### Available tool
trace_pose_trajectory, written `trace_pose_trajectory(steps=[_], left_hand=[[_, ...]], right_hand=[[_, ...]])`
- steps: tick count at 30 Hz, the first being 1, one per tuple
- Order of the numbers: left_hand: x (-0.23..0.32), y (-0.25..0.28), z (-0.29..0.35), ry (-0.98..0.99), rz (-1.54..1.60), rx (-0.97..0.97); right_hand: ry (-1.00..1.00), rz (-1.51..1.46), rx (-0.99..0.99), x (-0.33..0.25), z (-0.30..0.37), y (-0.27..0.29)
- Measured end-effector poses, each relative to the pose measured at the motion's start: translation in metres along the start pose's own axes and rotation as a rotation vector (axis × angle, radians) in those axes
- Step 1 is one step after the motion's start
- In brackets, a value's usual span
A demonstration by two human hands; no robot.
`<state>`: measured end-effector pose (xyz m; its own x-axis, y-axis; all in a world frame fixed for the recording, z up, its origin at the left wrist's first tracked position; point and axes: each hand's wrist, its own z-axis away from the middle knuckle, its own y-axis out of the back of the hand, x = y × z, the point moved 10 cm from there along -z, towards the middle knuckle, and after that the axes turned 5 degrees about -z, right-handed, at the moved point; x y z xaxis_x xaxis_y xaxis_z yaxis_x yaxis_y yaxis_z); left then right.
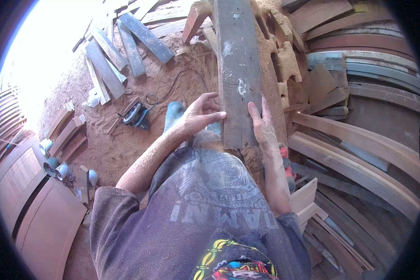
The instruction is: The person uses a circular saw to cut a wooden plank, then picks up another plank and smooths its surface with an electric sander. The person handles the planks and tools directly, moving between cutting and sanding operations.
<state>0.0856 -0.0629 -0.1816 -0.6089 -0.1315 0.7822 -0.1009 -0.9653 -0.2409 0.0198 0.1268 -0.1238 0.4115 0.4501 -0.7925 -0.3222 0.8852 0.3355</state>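
Note:
A long, weathered grey-brown wooden plank [240, 60] with white smears runs away from me, its near end just in front of my shirt. My left hand [200, 114] is at the plank's left edge, the thumb tip touching it and the other fingers bent against its side. Along the opposite edge lies my right hand [263, 126], thumb against the upper face and fingers down the side. What supports the plank underneath is mostly hidden. Sawdust-covered wood blocks [282, 60] show just right of it.
A power saw [136, 115] with a cord rests on the dirt floor at left. Several loose boards [105, 65] lie beyond it. Stacked timber [359, 135] crowds the right side, near a red tool [287, 165]. Wooden panels [49, 224] and small cans [46, 146] are at lower left.

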Motion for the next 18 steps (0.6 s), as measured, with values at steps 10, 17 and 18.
trace_pose_trajectory(steps=[10, 17, 18], left_hand=[[-0.04, -0.009, 0.008, 0.092, 0.357, -0.252], [-0.013, 0.019, 0.02, 0.127, -0.059, -0.096], [0.005, 0.022, 0.026, 0.141, -0.19, -0.055]], right_hand=[[-0.041, -0.011, -0.012, -0.001, 0.01, -0.026], [-0.075, -0.082, -0.005, 0.036, 0.001, -0.044], [-0.077, -0.136, -0.023, 0.051, -0.005, -0.048]])
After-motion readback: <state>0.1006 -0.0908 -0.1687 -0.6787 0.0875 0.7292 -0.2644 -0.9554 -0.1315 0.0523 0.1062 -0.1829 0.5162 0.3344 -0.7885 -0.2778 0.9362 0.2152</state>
